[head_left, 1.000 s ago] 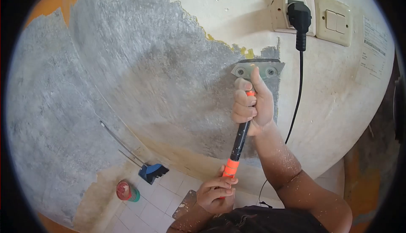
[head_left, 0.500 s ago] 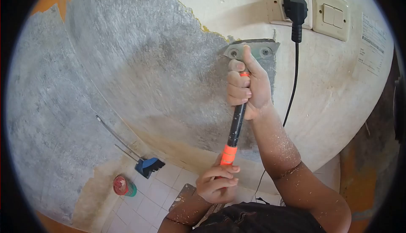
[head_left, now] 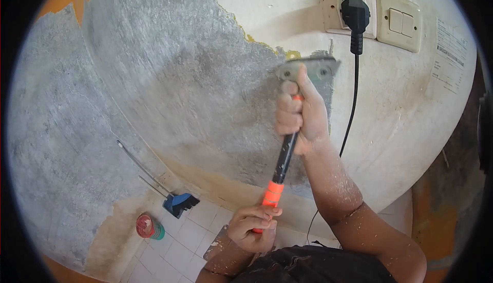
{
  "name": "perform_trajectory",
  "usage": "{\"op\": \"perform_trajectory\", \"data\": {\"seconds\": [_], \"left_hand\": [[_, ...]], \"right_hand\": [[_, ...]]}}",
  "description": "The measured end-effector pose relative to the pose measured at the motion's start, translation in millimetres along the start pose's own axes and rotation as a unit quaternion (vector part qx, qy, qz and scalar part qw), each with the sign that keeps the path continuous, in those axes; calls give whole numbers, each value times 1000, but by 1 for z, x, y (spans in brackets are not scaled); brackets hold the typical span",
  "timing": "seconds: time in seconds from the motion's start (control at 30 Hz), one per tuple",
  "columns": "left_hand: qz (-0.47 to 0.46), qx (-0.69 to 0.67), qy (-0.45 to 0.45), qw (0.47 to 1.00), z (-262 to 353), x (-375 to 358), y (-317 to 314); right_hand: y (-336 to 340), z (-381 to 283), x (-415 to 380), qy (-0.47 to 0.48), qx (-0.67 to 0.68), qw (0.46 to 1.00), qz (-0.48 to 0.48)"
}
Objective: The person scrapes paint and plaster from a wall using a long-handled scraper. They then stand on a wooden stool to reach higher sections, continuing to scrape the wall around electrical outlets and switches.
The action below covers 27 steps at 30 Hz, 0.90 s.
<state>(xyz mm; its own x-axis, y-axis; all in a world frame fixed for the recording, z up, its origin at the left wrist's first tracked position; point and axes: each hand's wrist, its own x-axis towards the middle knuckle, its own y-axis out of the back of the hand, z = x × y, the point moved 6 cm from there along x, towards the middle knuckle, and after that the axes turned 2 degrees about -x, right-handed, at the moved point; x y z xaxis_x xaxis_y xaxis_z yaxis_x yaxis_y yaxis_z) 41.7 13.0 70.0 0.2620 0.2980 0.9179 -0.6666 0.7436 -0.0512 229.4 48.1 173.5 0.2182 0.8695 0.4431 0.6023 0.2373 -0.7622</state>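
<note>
A long scraper with a black and orange handle (head_left: 285, 159) and a wide metal head (head_left: 310, 68) lies against the wall, its blade at the upper edge of the bare grey patch (head_left: 205, 93). My right hand (head_left: 303, 111) is wrapped round the handle just below the head, thumb stretched up onto the metal. Lower down, my left hand (head_left: 254, 227) grips the orange end of the handle. Flakes of dust cling to the right forearm. The head and right hand are slightly blurred.
Above right of the blade, a black plug (head_left: 355, 15) sits in a wall socket, its cable hanging down beside my right arm. A light switch (head_left: 399, 22) adjoins it. On the tiled floor are a blue broom and dustpan (head_left: 179, 202) and a red and green basket (head_left: 150, 227).
The scraper and both hands have shifted: the head has moved slightly down from the pale paint edge, and my left hand has moved a little left with the handle's end.
</note>
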Motion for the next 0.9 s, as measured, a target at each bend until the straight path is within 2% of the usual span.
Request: {"op": "perform_trajectory", "data": {"seconds": [0.07,0.1,0.13,0.2,0.23,0.27,0.33,0.37,0.4,0.47,0.5,0.53,0.6,0.63,0.67,0.73,0.8,0.87,0.9], "left_hand": [[-83,81,18,993,-4,-5,-6],[-35,21,-7,999,-9,-6,-8],[-30,24,-5,999,-9,-1,-8],[-2,76,57,995,-15,16,-2],[13,36,25,999,-11,27,-4],[11,35,25,999,-8,27,-3],[-6,-4,9,1000,-1,19,-2],[2,-28,39,999,-2,6,-2],[-3,-31,35,999,-1,1,-1],[-82,1,14,996,-1,-1,-8],[-75,74,18,994,-1,5,-6],[-75,76,27,994,-1,12,-5],[13,15,44,999,-3,25,7],[38,-34,-3,999,-3,25,10],[36,-34,-5,999,-2,25,12],[12,-15,57,998,-5,15,12],[22,-24,61,998,-7,1,15],[-51,9,75,996,-8,-1,8],[-16,-22,99,995,-13,-3,13]], "right_hand": [[12,4,-6,-10,11,1000,-22],[13,5,-6,-23,23,999,-37],[3,3,-1,-28,23,999,-37],[-13,-12,16,8,-14,1000,-3],[-18,-15,24,-2,13,998,-63],[-20,-15,22,0,13,998,-62],[-18,-12,14,4,2,1000,10],[-11,-5,8,-3,45,998,-36],[-4,-2,1,2,43,998,-39],[7,3,-6,-7,45,999,-22],[0,0,-1,-12,45,998,-36],[-7,-3,6,-15,51,998,-29],[-22,-13,19,30,-13,999,-10],[-24,-13,19,42,-2,999,14],[-24,-12,17,45,-2,999,12],[-13,-6,9,28,13,999,11],[-1,3,-5,18,37,999,-11],[6,4,-3,2,60,998,-28],[0,0,3,7,43,999,-26]]}}
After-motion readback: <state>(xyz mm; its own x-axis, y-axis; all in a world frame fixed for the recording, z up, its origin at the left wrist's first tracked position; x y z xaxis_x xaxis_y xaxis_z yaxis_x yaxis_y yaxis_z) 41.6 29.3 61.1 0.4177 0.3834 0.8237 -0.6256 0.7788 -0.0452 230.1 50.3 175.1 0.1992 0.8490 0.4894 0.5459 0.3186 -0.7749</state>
